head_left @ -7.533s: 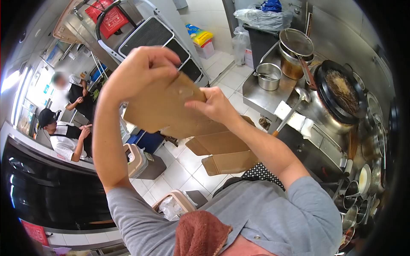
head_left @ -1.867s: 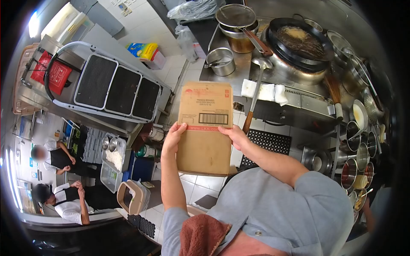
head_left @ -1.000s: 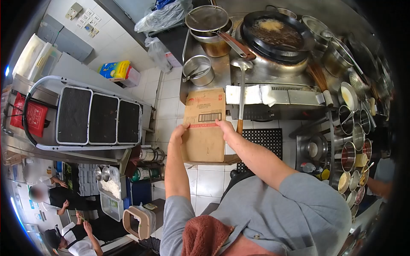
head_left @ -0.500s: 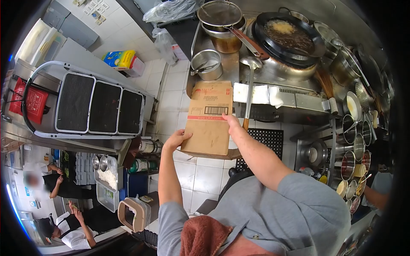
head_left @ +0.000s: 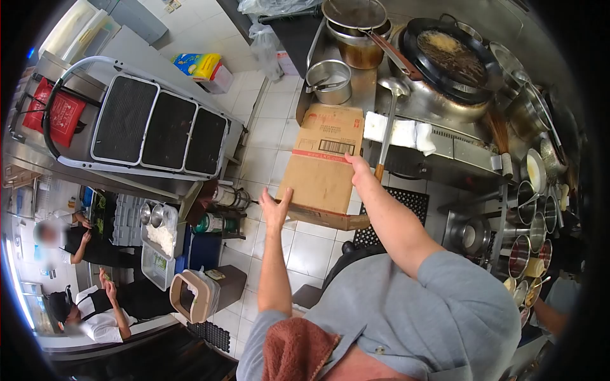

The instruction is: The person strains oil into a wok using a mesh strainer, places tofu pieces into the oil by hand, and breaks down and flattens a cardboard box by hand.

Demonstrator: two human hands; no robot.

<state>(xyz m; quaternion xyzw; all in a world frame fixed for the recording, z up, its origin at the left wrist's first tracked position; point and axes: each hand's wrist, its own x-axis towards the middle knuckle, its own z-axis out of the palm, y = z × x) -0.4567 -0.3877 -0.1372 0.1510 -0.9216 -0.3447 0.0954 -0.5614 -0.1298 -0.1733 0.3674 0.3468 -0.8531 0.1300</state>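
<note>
Above tiled floor near a steel counter, grips a cardboard box by its right edge with the right hand; spreads the left hand wide at the near-left corner, cannot tell if touching. Looks light, stiff; best held by both sides.

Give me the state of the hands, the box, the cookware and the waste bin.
Left hand: open, fingers spread
Right hand: gripping the box's edge
Cardboard box: held, printed face up
Wok: uncovered, dark liquid inside
Saucepan: uncovered, utensil inside
Strainer: lying across a pot
Waste bin: open-topped
</note>
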